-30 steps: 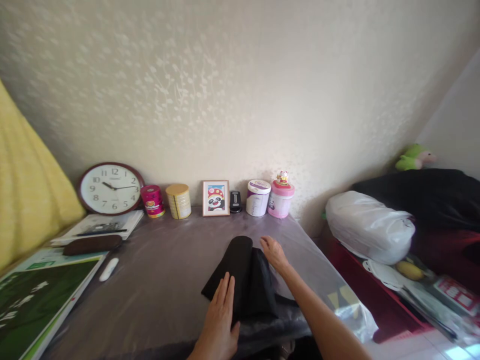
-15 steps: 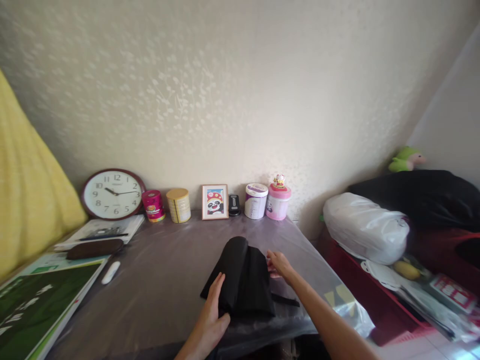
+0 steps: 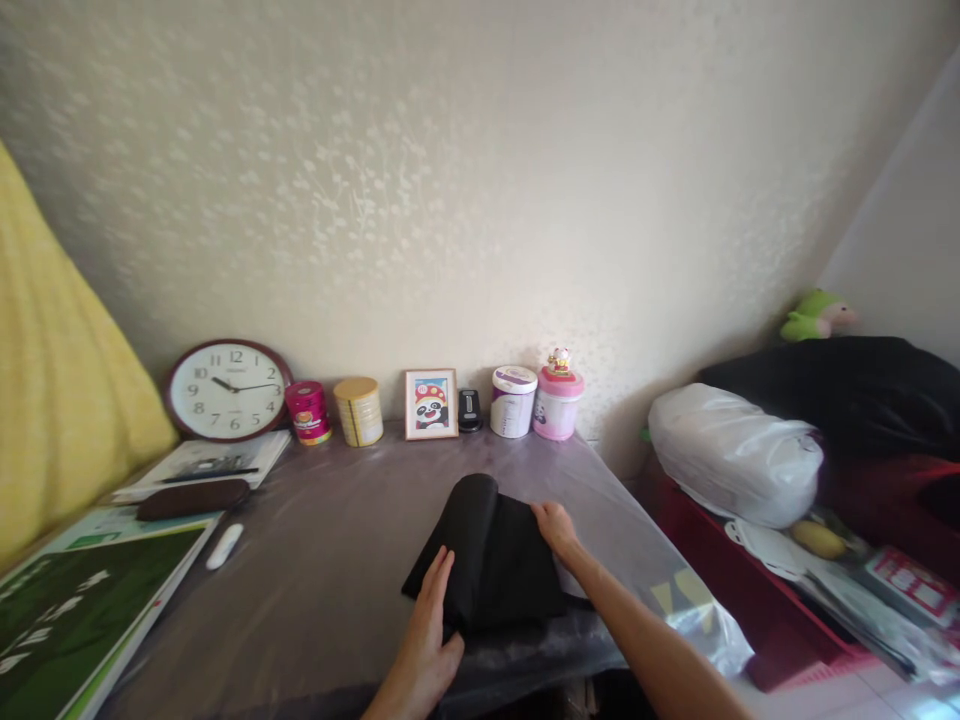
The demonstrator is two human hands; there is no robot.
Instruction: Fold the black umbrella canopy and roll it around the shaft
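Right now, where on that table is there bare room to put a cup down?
The widest bare patch lies between the white marker and the black cloth. A narrower strip runs between that cloth and the tins along the wall. The left edge is crowded with books; both hands press the cloth.

Against the wall, well beyond the fingers, stand a round clock (image 3: pixel 228 390), a pink tin (image 3: pixel 307 412), a gold tin (image 3: pixel 358 410), a framed panda picture (image 3: pixel 431 404), a white tub (image 3: pixel 514 400) and a pink jar (image 3: pixel 558 403). Right of the fingers lies a white plastic bag (image 3: pixel 735 455).
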